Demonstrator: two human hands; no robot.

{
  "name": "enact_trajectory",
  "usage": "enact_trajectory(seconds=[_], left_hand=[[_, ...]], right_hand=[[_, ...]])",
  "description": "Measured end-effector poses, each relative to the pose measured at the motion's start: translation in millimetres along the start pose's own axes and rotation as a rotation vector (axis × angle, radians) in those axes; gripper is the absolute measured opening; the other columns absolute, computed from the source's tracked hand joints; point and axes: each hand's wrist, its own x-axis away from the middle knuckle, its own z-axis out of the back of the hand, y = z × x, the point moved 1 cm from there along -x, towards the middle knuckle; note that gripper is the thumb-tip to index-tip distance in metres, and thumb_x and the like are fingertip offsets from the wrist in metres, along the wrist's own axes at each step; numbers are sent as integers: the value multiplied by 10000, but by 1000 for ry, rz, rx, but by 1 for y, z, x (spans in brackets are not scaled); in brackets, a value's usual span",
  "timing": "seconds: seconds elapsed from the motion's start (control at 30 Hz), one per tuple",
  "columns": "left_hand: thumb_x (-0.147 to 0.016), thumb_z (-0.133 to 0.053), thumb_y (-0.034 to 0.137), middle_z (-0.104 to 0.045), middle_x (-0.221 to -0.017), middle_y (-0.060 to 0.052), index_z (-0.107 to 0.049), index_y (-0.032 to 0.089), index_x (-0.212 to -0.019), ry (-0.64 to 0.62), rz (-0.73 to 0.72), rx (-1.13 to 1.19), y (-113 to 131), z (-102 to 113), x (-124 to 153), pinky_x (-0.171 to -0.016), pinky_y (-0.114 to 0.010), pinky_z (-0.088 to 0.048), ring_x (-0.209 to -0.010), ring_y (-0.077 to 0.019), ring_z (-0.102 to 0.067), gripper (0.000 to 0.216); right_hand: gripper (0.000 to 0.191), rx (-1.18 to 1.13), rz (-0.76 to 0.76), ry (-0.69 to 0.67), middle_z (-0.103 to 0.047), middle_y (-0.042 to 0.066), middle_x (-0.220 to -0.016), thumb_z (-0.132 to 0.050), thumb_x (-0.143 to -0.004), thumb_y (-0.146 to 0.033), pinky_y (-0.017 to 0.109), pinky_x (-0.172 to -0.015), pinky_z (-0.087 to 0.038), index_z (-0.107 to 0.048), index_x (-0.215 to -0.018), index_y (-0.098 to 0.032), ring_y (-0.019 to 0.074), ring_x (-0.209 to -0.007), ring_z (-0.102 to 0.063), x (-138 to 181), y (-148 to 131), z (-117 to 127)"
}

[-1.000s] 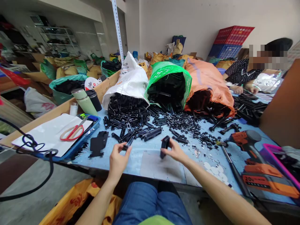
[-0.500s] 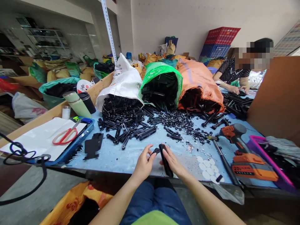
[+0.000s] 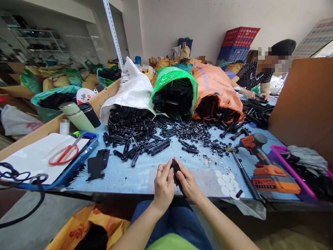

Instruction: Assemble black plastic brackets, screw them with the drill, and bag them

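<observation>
Both hands meet over the front edge of the blue-topped table (image 3: 135, 182). My left hand (image 3: 164, 182) is closed on the upper end of a black plastic piece (image 3: 175, 166), its thumb and fingers pressed against it. My right hand (image 3: 187, 178) is closed around the same dark, long part from the other side. The part slants down between the palms, its lower end partly hidden. I cannot make out whether one or two pieces are joined there. Beyond the hands lie loose black plastic arms (image 3: 161, 146) and a heap of screws and small black knobs (image 3: 194, 132).
White, green and orange sacks (image 3: 218, 86) spill black parts at the back. An orange cordless drill (image 3: 275, 177), a hammer (image 3: 244, 175) and white discs (image 3: 226, 184) lie right. Red scissors (image 3: 63, 155) rest on paper in a blue basket (image 3: 96, 142) at left. A co-worker (image 3: 253, 76) sits far right.
My hands have come together. The small black piece in my left hand now meets the long black part in my right. The camera view has shifted slightly right.
</observation>
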Motion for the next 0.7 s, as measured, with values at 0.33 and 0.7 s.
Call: enact_trajectory(seconds=[0.33, 0.7], left_hand=[[-823, -380, 67, -431, -1290, -118, -388, 256, -1316, -428, -62, -479, -38, -17, -2, -987, -536, -305, -1208, -273, -395, 528], [-828, -416, 46, -602, -907, -63, -497, 191, -1196, -760, -367, -815, -52, -17, -27, -839, -412, -409, -839, -202, -544, 404]], right_hand=[[400, 753, -130, 226, -537, 89, -1209, -392, -908, -376, 380, -919, -396, -475, -1270, -225, 210, -1062, -510, -88, 56, 135], [404, 891, -587, 861, -528, 144, -1116, -484, -891, -330, 387, -798, -459, -454, -1195, -66, 192, -938, -560, -170, 99, 339]])
